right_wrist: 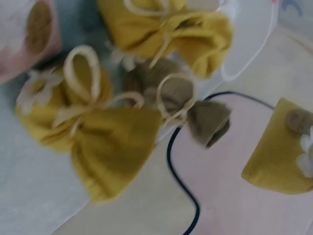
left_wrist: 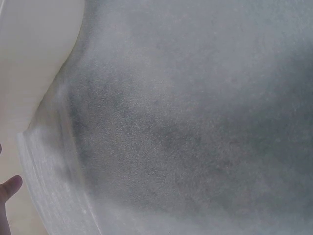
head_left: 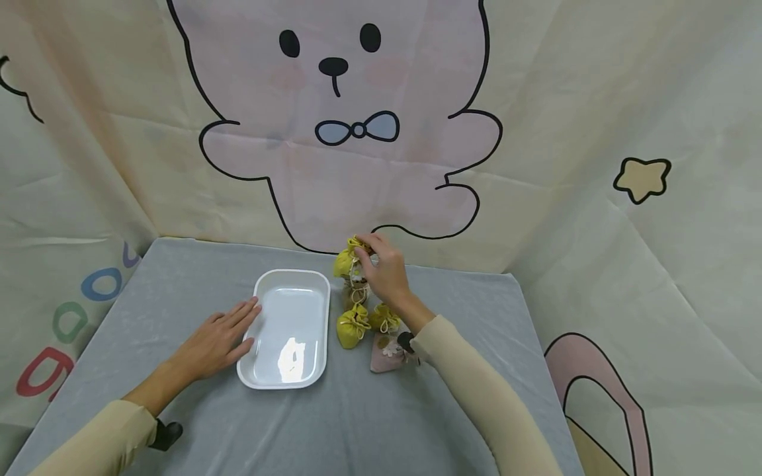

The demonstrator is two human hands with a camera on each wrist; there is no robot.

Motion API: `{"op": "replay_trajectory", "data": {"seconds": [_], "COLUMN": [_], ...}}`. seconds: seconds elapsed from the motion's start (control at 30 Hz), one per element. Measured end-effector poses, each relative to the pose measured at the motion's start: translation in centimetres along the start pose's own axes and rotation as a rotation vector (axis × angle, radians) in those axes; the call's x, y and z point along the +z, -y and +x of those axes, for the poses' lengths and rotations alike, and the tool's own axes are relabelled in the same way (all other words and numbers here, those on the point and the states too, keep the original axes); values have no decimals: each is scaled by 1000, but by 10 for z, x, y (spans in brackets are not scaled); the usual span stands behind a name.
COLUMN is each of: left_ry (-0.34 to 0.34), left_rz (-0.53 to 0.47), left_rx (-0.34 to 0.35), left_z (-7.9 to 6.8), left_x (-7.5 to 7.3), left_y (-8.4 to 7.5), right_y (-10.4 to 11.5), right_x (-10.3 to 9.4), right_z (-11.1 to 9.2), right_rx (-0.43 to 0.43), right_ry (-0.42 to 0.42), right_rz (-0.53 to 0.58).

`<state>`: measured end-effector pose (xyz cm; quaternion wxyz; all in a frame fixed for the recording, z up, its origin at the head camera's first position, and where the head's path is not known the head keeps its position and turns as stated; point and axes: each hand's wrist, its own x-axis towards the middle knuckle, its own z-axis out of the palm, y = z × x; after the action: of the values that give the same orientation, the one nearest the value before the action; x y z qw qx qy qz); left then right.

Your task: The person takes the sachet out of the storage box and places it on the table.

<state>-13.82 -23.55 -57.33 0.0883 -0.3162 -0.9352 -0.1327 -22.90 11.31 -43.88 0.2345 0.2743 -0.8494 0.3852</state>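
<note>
In the head view my right hand (head_left: 385,274) pinches a yellow drawstring pouch (head_left: 343,265) by its gathered top, near the table's back edge. That pouch (right_wrist: 279,156) shows at the right of the right wrist view, with a white flower and a round tag. Below it lie a brown pouch (head_left: 355,295), two yellow pouches, one at the left (head_left: 351,328) and one at the right (head_left: 384,318), and a pink pouch (head_left: 385,354) partly hidden by the right wrist. My left hand (head_left: 220,340) lies with straight fingers on the left rim of a white tray (head_left: 326,330).
A grey cloth (head_left: 381,423) covers the table. Behind it hangs a curtain (head_left: 553,198) with a printed bear, meeting the table's back edge. The tray's glossy inside reflects light.
</note>
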Motion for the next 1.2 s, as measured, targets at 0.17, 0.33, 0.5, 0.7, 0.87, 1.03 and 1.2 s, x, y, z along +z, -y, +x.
{"op": "replay_trajectory", "data": {"seconds": [0.17,0.33,0.5,0.7,0.87,1.03,1.2], "left_ry": [-4,-9,-10,-14,2,-1,-17], "left_rz": [-7,-15,-15,-7,-4,2,8], "left_rx": [2,7,4,14,-1,0,6], "left_z": [-1,-1,-1,0,0,0,0], "left_x": [-1,-2,-3,-2,-1,0,1], "left_y": [0,0,-1,0,1,1,1], "right_y": [-14,-28,-42,-57,-68,-79,-88], "right_x": [-10,-17,-22,-28,-30,-28,-23], "right_z": [-4,-10,-18,-31,-40,-49,-57], "right_rx": [1,28,36,81,112,150,203], "right_ry": [-53,-91,-101,-82,-51,-4,67], "right_rz": [-24,-27,-61,-112,-134,-170,-195]}}
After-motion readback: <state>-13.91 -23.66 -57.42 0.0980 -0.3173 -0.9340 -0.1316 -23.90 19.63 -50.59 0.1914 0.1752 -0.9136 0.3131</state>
